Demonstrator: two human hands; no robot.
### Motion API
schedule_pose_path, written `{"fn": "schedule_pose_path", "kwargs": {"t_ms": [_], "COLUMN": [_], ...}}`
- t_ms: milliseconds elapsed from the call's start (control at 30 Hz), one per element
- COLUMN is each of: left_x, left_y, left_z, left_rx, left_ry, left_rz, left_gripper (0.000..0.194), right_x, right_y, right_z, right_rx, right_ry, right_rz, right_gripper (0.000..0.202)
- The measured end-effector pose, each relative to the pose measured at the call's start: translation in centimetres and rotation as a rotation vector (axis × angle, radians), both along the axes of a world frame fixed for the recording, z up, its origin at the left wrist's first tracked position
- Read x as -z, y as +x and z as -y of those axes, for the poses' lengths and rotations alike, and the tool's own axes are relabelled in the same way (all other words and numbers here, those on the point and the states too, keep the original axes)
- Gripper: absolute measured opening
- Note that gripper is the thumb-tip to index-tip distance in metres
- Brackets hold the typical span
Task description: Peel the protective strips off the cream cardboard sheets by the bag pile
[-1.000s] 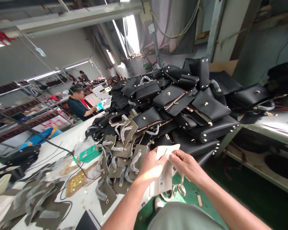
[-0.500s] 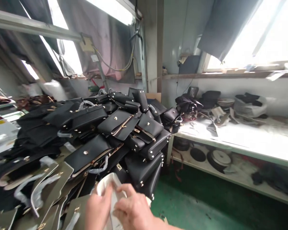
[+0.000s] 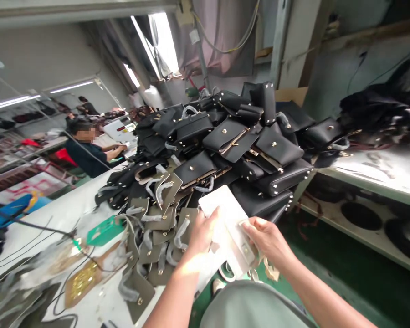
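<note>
Evidently both hands (image 3: 202, 231) (image 3: 267, 238) hold pale material (image 3: 222, 205); red marks (image 3: 37, 187) blur.

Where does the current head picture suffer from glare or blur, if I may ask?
In the head view, the window is blown out to white, glare whitens the bench top, and bright light flattens detail on the pale panel held by the left hand and right hand; the gold-coloured hardware looks too soft to count.
</note>
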State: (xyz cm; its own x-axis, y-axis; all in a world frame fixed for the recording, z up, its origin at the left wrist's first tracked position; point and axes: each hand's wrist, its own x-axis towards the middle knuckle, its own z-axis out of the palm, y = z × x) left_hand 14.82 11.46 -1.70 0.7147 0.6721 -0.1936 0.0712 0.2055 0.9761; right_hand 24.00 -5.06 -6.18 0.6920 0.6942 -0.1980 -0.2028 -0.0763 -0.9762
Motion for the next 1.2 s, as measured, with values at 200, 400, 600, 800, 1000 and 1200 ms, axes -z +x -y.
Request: {"fn": "schedule_pose_path", "kwargs": {"t_ms": [200, 400, 600, 800, 1000, 1200], "left_x": [2.3, 2.9, 2.1, 1.9, 1.4, 1.8], "left_y": [-3.3, -3.5, -2.9, -2.3, -1.5, 0.1], "left_z": [2.6, 3.2, 3.0, 4.6, 5.5, 6.1], "left_rx": [0.177, 0.121, -0.069, -0.064, -0.078, -0.021], "left_ry": [-0.287, -0.434, -0.311, -0.238, -0.164, 0.018], "left_rz": [-0.004, 0.039, 0.001, 0.0, 0.002, -0.18], "left_gripper": [0.053, 0.055, 0.056, 0.048, 0.049, 0.04], "right_x": [-1.7, -1.1, -0.9, 0.4, -0.1, 0.8], "right_y": [0.5, 0.8, -0.6, -1.5, -0.2, -0.2], "right_z": [-0.9, -1.4, -0.6, -1.6, -0.4, 0.6], "right_rx": [0.034, -0.015, 0.053, -0.029, -0.156, -0.178], "right_ry": [0.027, 0.119, 0.047, 0.0, -0.066, -0.133], "right_rz": [0.009, 0.072, 0.305, 0.087, 0.065, 0.272], "right_gripper": [0.048, 0.045, 0.042, 0.053, 0.054, 0.053]}}
